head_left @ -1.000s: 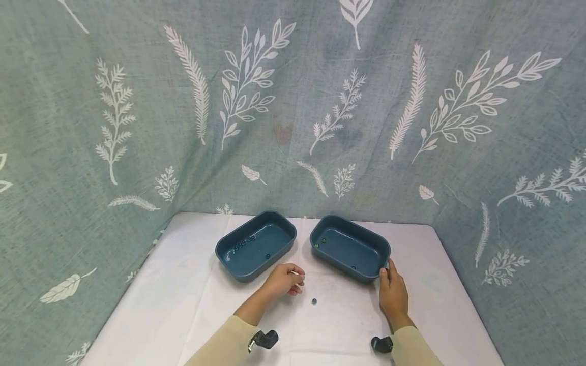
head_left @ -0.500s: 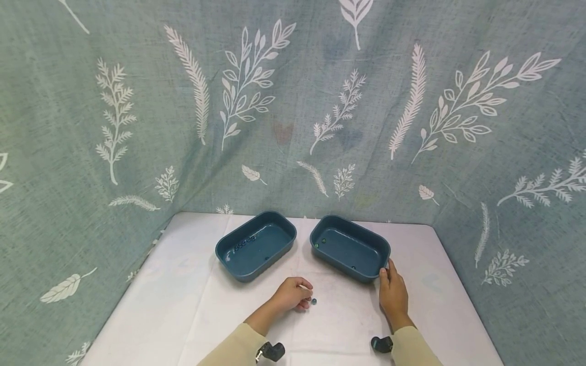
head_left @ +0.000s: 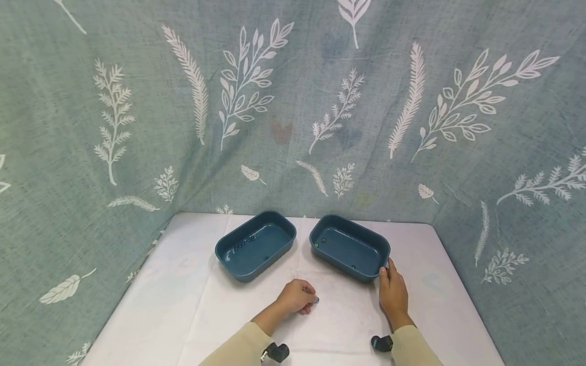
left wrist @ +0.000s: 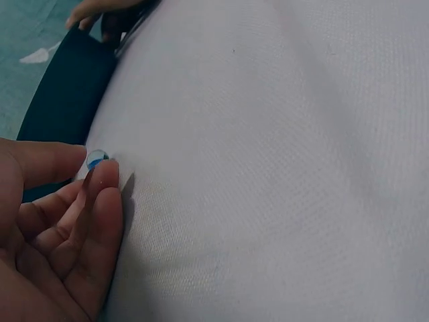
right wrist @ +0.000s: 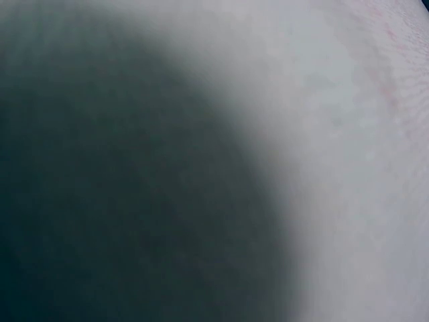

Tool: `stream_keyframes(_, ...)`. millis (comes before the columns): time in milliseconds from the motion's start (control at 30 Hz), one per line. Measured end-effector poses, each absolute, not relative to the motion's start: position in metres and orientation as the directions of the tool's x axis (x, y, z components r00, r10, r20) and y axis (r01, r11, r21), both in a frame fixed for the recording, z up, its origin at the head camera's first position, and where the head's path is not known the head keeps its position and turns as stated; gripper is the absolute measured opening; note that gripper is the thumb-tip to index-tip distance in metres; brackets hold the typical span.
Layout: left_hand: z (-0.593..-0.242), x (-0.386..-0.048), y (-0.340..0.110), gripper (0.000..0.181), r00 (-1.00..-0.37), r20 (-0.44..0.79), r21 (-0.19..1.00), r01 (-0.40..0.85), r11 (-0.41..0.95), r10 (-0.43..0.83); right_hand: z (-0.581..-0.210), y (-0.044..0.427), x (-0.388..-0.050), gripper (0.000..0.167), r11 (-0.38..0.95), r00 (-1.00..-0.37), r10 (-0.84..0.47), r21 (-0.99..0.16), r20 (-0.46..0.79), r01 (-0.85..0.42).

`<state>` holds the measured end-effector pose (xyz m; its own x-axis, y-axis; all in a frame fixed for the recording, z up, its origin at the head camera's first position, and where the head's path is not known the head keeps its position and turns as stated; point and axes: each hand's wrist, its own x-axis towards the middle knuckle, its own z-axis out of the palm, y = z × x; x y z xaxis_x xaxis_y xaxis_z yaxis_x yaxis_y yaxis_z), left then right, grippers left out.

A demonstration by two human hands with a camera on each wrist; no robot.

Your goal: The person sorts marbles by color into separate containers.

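Note:
A small clear glass marble with blue inside point(left wrist: 98, 159) sits between the thumb and fingertip of my left hand point(head_left: 297, 297), which pinches it just over the white cloth. At the near right corner of the right blue tub point(head_left: 350, 248), my right hand point(head_left: 394, 295) holds the wall, thumb on the near side and fingers round the outer end. A few marbles lie in that tub: green ones point(head_left: 323, 240) at its left end and a dark one point(head_left: 353, 267) near its front wall. The right wrist view is dark and blurred.
Left of it stands a matching blue tub point(head_left: 256, 246), with a row of several dark marbles point(head_left: 244, 243) along its back wall and another near the front. White cloth covers the table point(head_left: 183, 305). A leaf-patterned green curtain point(head_left: 284, 112) closes off the back and sides.
My left hand has moved right and toward me, away from the left tub, to the marble on the cloth and now pinches it. My right hand has stayed on the right tub.

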<state>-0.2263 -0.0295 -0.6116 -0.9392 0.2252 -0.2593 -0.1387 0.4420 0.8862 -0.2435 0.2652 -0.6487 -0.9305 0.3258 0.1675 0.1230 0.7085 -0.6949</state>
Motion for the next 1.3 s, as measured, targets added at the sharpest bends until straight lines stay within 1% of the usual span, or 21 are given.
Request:
stream_keyframes(233,-0.615,-0.223,-0.024,0.009,-0.953,-0.194,0.812,-0.024,0.583,0.231,-0.648,0.264,-0.243,0.066,0.71,-0.933,0.317,-0.694,0.171,0.115)
stream_keyframes(367,-0.616,-0.222,-0.022,0.012,-0.955,-0.174,0.804,0.003,0.595,0.24,-0.648,0.264,-0.243,0.066,0.706,-0.932,0.317,-0.7,0.178,0.106)
stream_keyframes(500,-0.618,-0.223,-0.021,0.015,-0.953,-0.188,0.8,-0.007,0.6,0.239,-0.648,0.263,-0.243,0.067,0.706,-0.931,0.318,-0.7,0.178,0.107)
stream_keyframes(633,-0.621,-0.226,-0.023,0.014,-0.947,-0.212,0.816,-0.036,0.577,0.24,-0.648,0.263,-0.244,0.066,0.707,-0.932,0.319,-0.698,0.172,0.113)
stream_keyframes(767,-0.622,-0.229,-0.027,0.013,-0.938,-0.238,0.848,-0.074,0.525,0.251,-0.648,0.264,-0.243,0.067,0.704,-0.934,0.32,-0.7,0.157,0.124)
stream_keyframes(1000,-0.617,-0.231,-0.036,0.009,-0.937,-0.231,0.903,-0.105,0.418,0.263,-0.645,0.265,-0.243,0.067,0.702,-0.934,0.321,-0.701,0.154,0.126)
stream_keyframes(1167,-0.61,-0.235,-0.045,0.007,-0.94,-0.23,0.899,-0.106,0.424,0.252,-0.645,0.265,-0.242,0.067,0.705,-0.935,0.324,-0.696,0.144,0.138)
stream_keyframes(1300,-0.602,-0.239,-0.054,0.007,-0.943,-0.21,0.89,-0.074,0.45,0.259,-0.643,0.264,-0.242,0.066,0.702,-0.935,0.323,-0.7,0.147,0.133)
